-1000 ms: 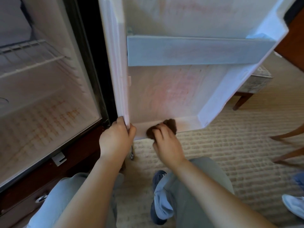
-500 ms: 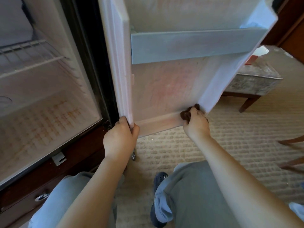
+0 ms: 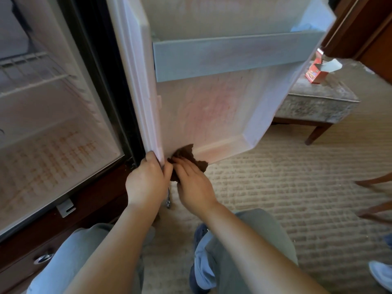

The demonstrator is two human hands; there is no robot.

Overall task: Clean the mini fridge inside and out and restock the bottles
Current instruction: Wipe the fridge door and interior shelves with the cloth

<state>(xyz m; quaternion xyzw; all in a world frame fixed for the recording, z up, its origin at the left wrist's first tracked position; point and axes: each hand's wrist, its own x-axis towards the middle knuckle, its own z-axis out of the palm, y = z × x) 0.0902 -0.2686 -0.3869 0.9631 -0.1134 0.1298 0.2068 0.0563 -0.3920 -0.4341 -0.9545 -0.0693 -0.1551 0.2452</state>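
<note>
The mini fridge (image 3: pixel 53 128) stands open on the left, its white inside bare apart from a wire shelf (image 3: pixel 31 71). Its door (image 3: pixel 212 115) swings out toward me, with a grey door shelf rail (image 3: pixel 229 56) across it. My left hand (image 3: pixel 146 179) grips the door's lower hinge-side edge. My right hand (image 3: pixel 193 183) presses a dark brown cloth (image 3: pixel 186 155) with straight fingers against the door's bottom inner ledge, close to my left hand. No bottles are in view.
A padded footstool (image 3: pixel 318 102) with a red box (image 3: pixel 316 71) on it stands right of the door. Wooden chair legs (image 3: pixel 373 196) reach in at the right edge. Beige carpet (image 3: pixel 275 187) covers the floor. A dark wood cabinet with a drawer pull (image 3: pixel 43 258) holds the fridge.
My right hand slid the cloth from the ledge's right corner back to its left end beside my left hand. The door has swung slightly. My left hand kept its grip.
</note>
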